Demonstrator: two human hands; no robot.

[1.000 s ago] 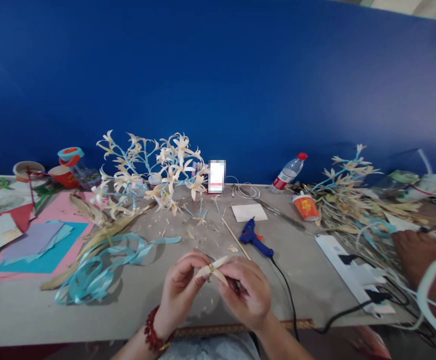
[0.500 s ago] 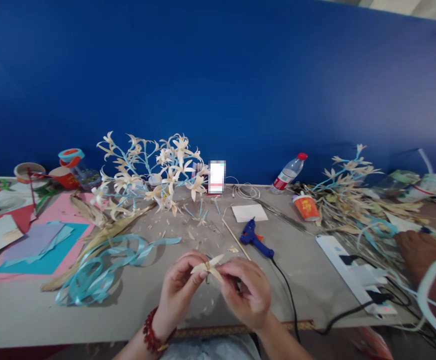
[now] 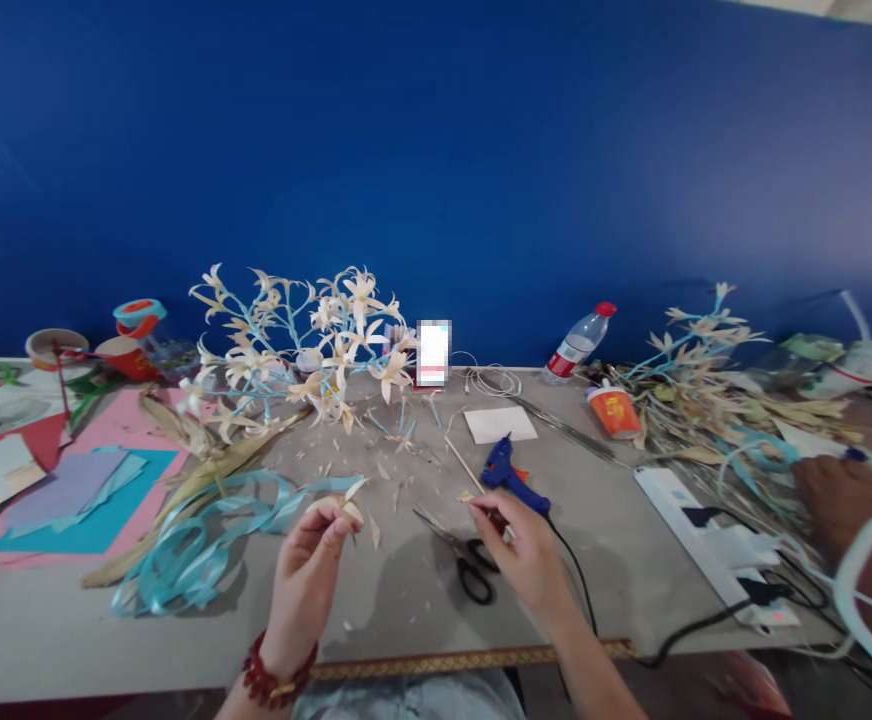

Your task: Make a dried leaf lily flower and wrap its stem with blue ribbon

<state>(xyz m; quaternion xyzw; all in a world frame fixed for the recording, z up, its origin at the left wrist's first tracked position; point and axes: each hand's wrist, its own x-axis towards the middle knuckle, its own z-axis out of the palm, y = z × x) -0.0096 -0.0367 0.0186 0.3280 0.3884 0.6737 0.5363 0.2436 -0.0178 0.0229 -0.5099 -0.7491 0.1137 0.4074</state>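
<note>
My left hand (image 3: 312,550), with a red bead bracelet at its wrist, pinches a small cream husk flower (image 3: 351,508) between thumb and fingers. Its petals stick up past the fingertips, and part of it is hidden by the fingers. To the right, my right hand (image 3: 522,550) hangs above the table with thumb and forefinger drawn together. Its fingertips come close to a small cream husk scrap (image 3: 466,497); whether they hold anything is too small to tell. Black-handled scissors (image 3: 473,580) lie just left of that hand, and the blue glue gun (image 3: 515,477) lies behind it.
Husk flowers on blue stems (image 3: 293,340) stand at the back. Blue ribbon (image 3: 188,560) and coloured paper (image 3: 91,500) lie left. A bottle (image 3: 577,345), orange cup (image 3: 613,411) and power strip (image 3: 706,545) are on the right, beside another person's hand (image 3: 833,505).
My hands have parted. The left hand moved left with the husk flower; the right let go of it and moved right, to the husk scrap. The scissors now show between them.
</note>
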